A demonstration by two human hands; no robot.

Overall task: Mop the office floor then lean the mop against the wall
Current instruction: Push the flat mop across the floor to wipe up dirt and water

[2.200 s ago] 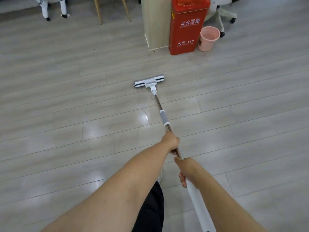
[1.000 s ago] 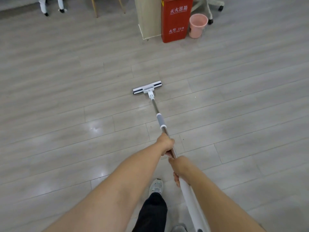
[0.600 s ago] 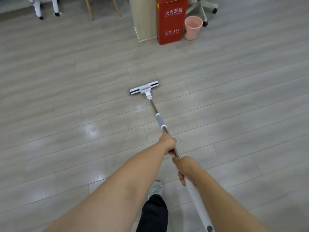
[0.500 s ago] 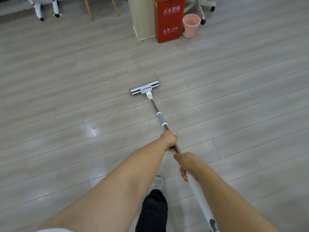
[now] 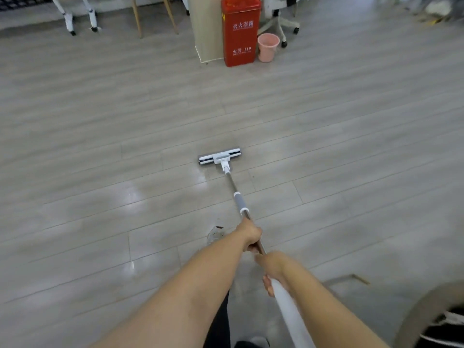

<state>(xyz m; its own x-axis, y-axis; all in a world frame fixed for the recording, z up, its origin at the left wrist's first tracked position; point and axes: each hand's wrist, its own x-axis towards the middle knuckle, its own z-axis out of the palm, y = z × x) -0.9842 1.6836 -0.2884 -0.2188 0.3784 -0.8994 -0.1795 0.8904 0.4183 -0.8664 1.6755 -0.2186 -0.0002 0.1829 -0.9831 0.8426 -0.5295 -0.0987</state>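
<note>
Mopping stage. The lean against a wall is not yet done.

Left hand (image 5: 249, 236): fingers curled round the metal shaft of the mop (image 5: 240, 203).
Right hand (image 5: 273, 268): just behind the left, wrapped round the white upper part of the handle, fingertips showing beneath it. The two hands are near each other but apart.
Mop head (image 5: 219, 156): flat on the floor (image 5: 351, 146), well ahead of the left hand and a little to its left.

Risks, as judged:
1. Slip. Shiny wet patches (image 5: 130, 197) lie to the left of the left hand. A shoe (image 5: 215, 233) shows just beside that wrist, near the sheen. A step onto wet boards could cost footing.
2. Overreach. A red box (image 5: 239, 33) and a pink bucket (image 5: 268, 47) stand far beyond the mop head, roughly in line with the push. A long stroke could knock the bucket, which looks light. Cannot tell whether it holds water.
3. A chair (image 5: 278, 21) on casters stands behind the bucket and would roll if nudged.
4. Back swing. The handle's rear end is out of view. A blurred curved thing lies to the right of the right hand, and I cannot tell what it is. It could be caught.
5. Grip. With the hands this close there is little leverage, so the head may twist or lift an edge and leave streaks.
</note>
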